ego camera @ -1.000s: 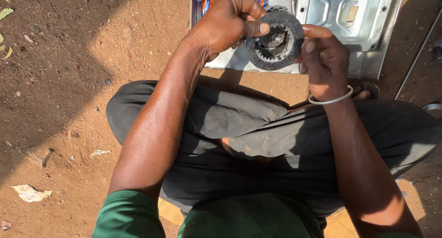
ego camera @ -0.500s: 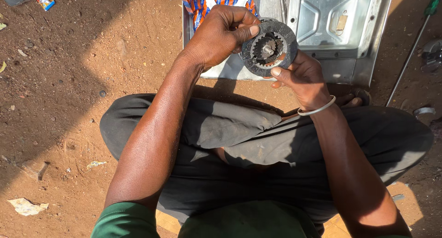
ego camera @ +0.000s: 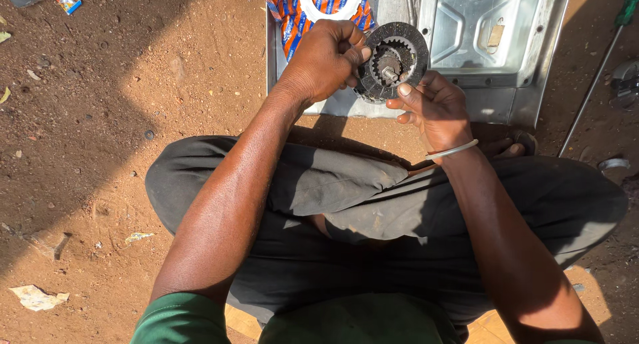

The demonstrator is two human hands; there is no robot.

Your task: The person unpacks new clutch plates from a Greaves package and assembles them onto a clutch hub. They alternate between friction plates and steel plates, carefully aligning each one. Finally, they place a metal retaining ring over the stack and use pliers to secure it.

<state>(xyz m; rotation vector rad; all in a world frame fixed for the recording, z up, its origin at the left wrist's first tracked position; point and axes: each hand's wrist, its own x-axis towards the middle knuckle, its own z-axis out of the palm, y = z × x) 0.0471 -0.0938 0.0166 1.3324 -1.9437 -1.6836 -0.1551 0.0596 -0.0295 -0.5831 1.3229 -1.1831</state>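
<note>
A dark round clutch disc [ego camera: 393, 61] with toothed inner rings and a small metal hub at its centre is held up above my lap. My left hand [ego camera: 324, 59] grips its left rim, fingers curled around the edge. My right hand [ego camera: 432, 107] holds the lower right rim, thumb pressed on the disc's face. A thin metal bangle [ego camera: 452, 149] circles my right wrist. I sit cross-legged in dark trousers [ego camera: 346, 197] on red dirt.
A shiny metal tray [ego camera: 496, 34] lies on the ground behind the disc. An orange, blue and white packet [ego camera: 313, 4] rests at its left. A thin metal rod [ego camera: 589, 94] and a green-handled tool [ego camera: 627, 7] lie at the right. Litter scraps [ego camera: 36, 296] dot the dirt.
The view has shifted slightly, so the disc and both hands sit a little lower in the frame. My right hand has slid from the disc's right side to under its lower rim.
</note>
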